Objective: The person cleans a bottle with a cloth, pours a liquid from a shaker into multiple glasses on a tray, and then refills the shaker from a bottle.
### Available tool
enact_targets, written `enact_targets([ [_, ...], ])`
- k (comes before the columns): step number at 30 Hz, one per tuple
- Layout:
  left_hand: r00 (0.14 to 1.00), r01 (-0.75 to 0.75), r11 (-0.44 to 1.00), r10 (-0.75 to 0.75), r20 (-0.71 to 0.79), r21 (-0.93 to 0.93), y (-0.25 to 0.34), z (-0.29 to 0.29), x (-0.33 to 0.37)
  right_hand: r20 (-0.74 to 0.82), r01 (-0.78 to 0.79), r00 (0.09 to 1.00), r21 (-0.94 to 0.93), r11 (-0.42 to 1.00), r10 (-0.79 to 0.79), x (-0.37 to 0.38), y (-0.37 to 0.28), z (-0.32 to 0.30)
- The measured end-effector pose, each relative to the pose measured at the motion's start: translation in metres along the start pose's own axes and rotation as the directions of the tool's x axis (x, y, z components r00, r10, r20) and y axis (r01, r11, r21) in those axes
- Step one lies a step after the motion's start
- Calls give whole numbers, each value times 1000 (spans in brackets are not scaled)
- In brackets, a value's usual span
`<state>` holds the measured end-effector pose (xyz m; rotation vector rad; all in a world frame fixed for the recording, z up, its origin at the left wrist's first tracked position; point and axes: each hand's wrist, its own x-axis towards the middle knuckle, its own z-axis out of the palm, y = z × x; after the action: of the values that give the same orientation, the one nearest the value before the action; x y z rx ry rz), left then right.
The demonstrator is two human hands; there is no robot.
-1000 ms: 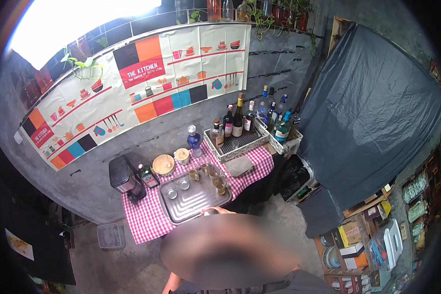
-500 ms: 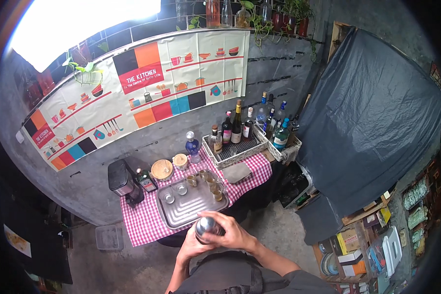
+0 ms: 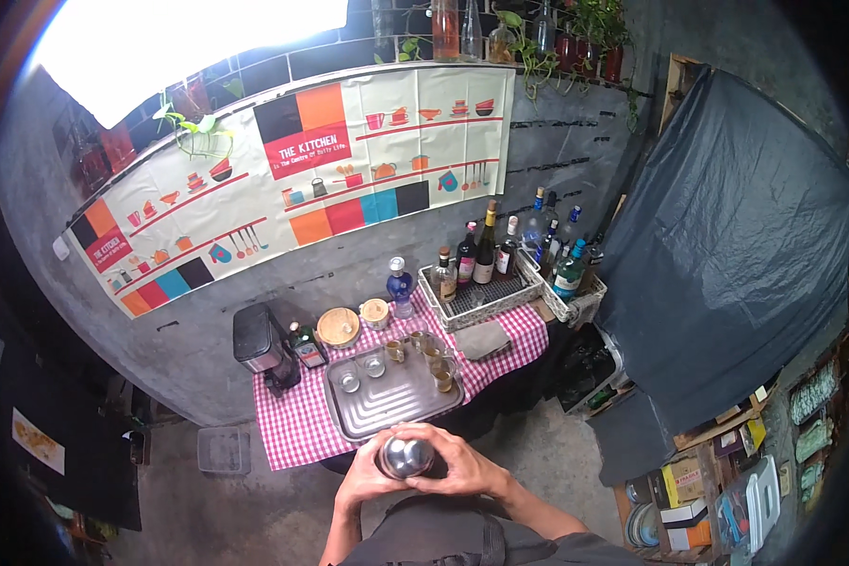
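Note:
A silver metal cocktail shaker (image 3: 407,457) is held between my two hands, close to my body, its rounded top facing up. My left hand (image 3: 364,477) is wrapped round its left side. From the right, my right hand (image 3: 463,469) curls about the shaker, thumb and fingers closed on it. Just beyond my hands lies a grooved metal tray (image 3: 387,404) on a red-and-white checked cloth (image 3: 288,429). Clear small glasses (image 3: 349,380) stand on the tray's left part, while several glasses with amber liquid (image 3: 442,380) stand toward its right and back.
Left of the tray stand a black coffee machine (image 3: 259,341) and a dark green bottle (image 3: 307,348). Wooden-lidded jars (image 3: 338,327) and a blue bottle (image 3: 400,283) line the back. A wicker tray (image 3: 486,311) holds bottles, beside a folded grey cloth (image 3: 482,341).
My right hand has shifted from over the shaker's top to its right side, leaving the top uncovered. The whole view has swung, so the surroundings appear farther right.

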<state>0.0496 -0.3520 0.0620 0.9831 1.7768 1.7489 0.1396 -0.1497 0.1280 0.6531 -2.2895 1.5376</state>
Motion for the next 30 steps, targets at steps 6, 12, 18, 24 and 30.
enact_targets([
  [6,991,79,961,-106,-87,-263,4,10,-13,-21,-316,947,138,939,322,13,8,12],
  [12,991,127,970,-135,-25,-206,19,-2,-15,49,-30,998,83,996,26,4,6,18],
  [18,992,105,963,-118,-41,-247,3,6,-22,-20,-302,951,124,945,307,12,2,22],
  [24,990,134,969,-139,-9,-210,8,-1,-18,3,-77,997,138,987,78,-1,-3,19],
  [30,991,115,950,-129,-30,-289,3,13,-18,-108,-231,963,133,964,246,6,7,31],
])
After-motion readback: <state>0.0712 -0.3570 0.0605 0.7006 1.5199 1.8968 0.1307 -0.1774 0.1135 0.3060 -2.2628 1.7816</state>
